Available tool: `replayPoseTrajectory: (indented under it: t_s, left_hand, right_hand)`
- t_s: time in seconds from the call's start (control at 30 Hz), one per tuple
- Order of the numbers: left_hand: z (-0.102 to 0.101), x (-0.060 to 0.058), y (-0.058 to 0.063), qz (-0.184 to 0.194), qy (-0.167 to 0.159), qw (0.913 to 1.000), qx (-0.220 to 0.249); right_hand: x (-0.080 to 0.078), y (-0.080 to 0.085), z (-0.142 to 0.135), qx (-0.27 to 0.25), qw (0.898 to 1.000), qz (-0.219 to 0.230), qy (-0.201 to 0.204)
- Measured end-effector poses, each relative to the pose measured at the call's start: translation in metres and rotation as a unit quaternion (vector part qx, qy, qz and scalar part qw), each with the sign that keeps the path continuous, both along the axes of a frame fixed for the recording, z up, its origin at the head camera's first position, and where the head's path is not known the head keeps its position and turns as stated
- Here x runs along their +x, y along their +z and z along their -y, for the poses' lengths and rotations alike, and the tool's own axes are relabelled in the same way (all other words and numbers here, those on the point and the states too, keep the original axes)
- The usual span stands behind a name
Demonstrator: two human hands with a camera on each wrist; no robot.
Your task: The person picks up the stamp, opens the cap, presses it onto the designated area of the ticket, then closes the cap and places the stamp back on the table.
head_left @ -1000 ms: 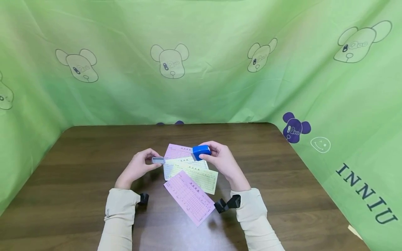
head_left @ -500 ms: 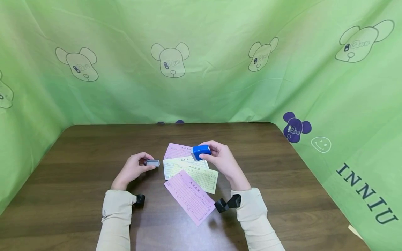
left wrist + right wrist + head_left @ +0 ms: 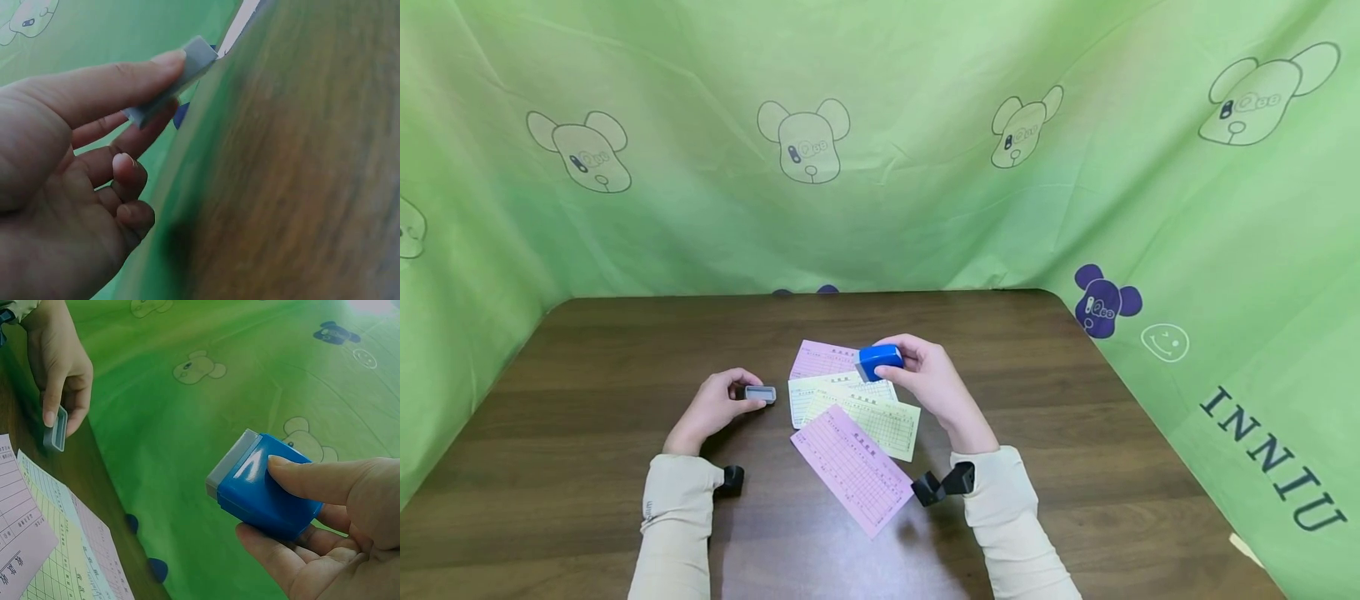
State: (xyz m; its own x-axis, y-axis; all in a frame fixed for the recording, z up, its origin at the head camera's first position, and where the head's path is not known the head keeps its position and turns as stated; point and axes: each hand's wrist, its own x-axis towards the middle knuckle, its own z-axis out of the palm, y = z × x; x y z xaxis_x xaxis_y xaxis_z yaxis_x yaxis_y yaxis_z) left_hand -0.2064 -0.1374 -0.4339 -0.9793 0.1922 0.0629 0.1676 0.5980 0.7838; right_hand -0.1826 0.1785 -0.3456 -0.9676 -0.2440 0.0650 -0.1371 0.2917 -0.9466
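My left hand pinches a small grey stamp cap between thumb and fingers, left of the papers. Seen from the right wrist, the cap is a hollow rectangle with its opening showing. A blue stamp with a grey end is held in my right hand, above the far right part of the papers. Beneath lie overlapping printed slips: a pink slip in front, a yellow slip, a pale blue-white slip, and another pink slip at the back.
The brown wooden table has a green patterned cloth hanging behind it and at both sides. Black wrist bands sit at the cuffs. A pale scrap shows at the table's right edge.
My left hand has drawn the grey cap leftward and slightly down, away from the papers. The right hand and the blue stamp stay almost where they were; the slips lie still.
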Motion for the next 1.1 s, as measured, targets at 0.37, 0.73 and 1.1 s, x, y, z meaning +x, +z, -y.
replayPoseTrajectory:
  t_s: [0.37, 0.73, 1.1]
  left_hand:
    - [0.0005, 0.0000, -0.0016, 0.013, -0.008, 0.9998, -0.014]
    - [0.0012, 0.0016, -0.0056, 0.001, -0.009, 0.9994, -0.034]
    - [-0.0069, 0.0008, -0.0022, -0.033, 0.005, 0.9992, 0.023]
  right_hand:
    - [-0.0014, -0.0017, 0.0008, 0.007, 1.000, 0.005, 0.001]
    - [-0.0002, 0.0000, 0.0026, 0.002, 1.000, 0.010, 0.001]
    - [-0.0001, -0.0003, 0.0020, 0.002, 1.000, 0.010, 0.003]
